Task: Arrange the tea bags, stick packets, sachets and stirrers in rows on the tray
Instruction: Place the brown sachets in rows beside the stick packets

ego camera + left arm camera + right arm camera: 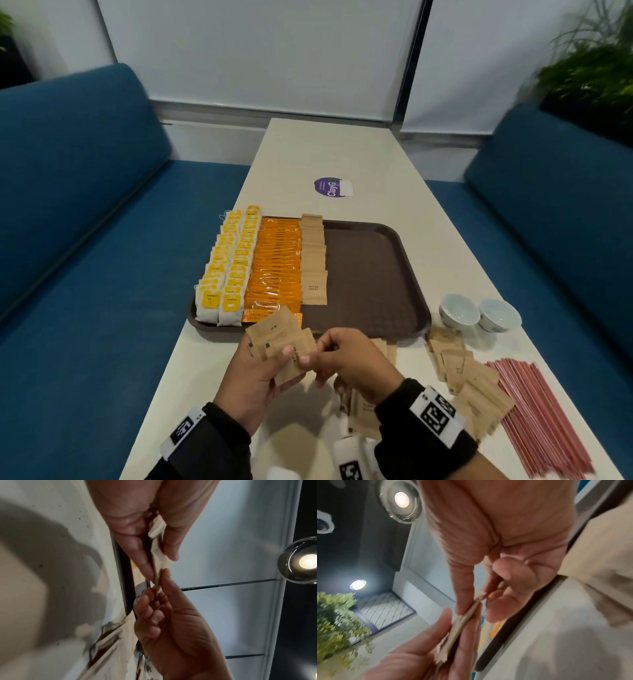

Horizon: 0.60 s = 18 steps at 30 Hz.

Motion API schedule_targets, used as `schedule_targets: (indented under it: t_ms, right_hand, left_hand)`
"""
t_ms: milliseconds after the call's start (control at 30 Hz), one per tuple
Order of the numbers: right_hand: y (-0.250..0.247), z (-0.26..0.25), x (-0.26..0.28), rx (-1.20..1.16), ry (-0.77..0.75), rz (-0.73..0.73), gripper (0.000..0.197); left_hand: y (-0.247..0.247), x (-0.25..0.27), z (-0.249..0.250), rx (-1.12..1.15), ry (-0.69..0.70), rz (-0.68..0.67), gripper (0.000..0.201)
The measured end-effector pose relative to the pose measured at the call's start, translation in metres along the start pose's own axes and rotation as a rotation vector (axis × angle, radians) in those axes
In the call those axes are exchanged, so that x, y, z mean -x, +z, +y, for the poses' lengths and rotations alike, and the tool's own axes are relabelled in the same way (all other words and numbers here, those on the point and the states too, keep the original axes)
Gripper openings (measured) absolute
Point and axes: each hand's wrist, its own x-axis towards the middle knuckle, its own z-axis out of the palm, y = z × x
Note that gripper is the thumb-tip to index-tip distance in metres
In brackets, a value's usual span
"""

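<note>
Both of my hands met just above the near edge of the pale worktop (219,370). My left hand (255,371) had its grip curled round a fanned bunch of brown paper sachets (282,342), thumb on top and fingers beneath. My right hand (352,358) pinched the edge of one sachet in that bunch between thumb and forefinger, the other fingers curled in.

Ahead lay the dark brown plastic tray (373,274). On its left part stood two rows of white tea bags with yellow tags (226,270), then a row of orange stick packets (275,263), then a row of brown sachets (313,260) like those I held. The tray's right part was bare.

To my right on the worktop a loose heap of more brown sachets (469,380) lay beside a bundle of thin red stirrers (537,414). Two small white bowls (479,313) stood just beyond them. Farther along the worktop sat a round purple sticker (329,187).
</note>
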Motion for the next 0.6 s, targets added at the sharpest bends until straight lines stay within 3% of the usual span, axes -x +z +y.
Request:
schedule_targets:
  t_ms: [167, 467, 600]
  right_hand:
    - [0.000, 0.015, 0.007, -0.130, 0.004, 0.045, 0.023]
    - [0.004, 0.024, -0.005, -0.445, 0.069, 0.050, 0.012]
    - [-0.012, -0.001, -0.011, -0.330, 0.007, 0.111, 0.003]
  left_hand:
    - [0.002, 0.007, -0.002, 0.027, -0.042, -0.020, 0.025]
    - [0.002, 0.006, -0.004, -0.028, -0.004, 0.039, 0.032]
    - [0.000, 0.003, 0.001, 0.009, -0.014, 0.062, 0.027]
